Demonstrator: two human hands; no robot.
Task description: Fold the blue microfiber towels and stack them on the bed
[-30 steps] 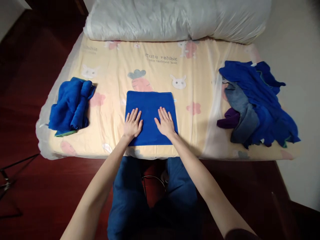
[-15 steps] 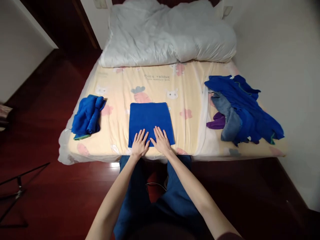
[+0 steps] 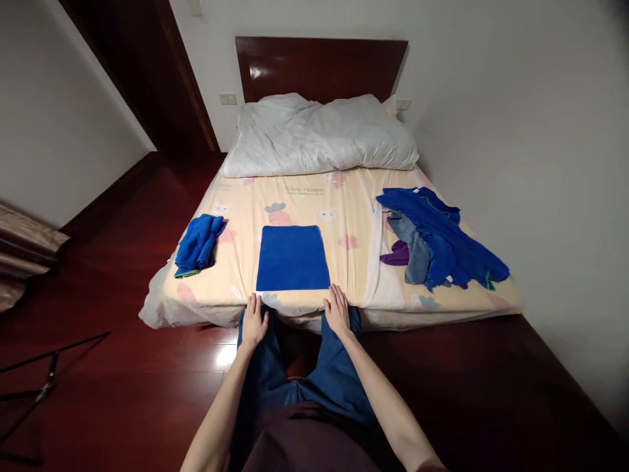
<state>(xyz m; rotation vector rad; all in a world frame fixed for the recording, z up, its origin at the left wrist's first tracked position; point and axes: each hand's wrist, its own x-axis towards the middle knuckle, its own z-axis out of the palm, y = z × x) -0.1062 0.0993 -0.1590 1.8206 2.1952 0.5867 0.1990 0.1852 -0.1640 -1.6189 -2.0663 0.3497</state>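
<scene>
"Dark wooden headboard point(image 3: 322, 69) against the far wall; what covers the bed?"

"Pale yellow sheet point(image 3: 351, 272), printed with rabbits and carrots, with a white quilt point(image 3: 319, 137) bunched across its far end."

"Where is the blue cloth point(image 3: 293, 259)?"

"Spread flat on the sheet, four-cornered and smooth, at the near middle of the bed."

"And the person's hands?"

"Left hand point(image 3: 254, 322) is at the bed's near edge, just below the cloth's near left corner, fingers stretched out, gripping nothing. Right hand point(image 3: 337, 311) is by the near right corner, its fingers likewise straight and without a hold. Whether those fingertips touch the cloth, I cannot tell."

"What flanks it?"

"Left, a blue bundle point(image 3: 199, 244) with a green edge; right, a loose heap of cloths point(image 3: 437, 236) in blue, grey and purple."
</scene>
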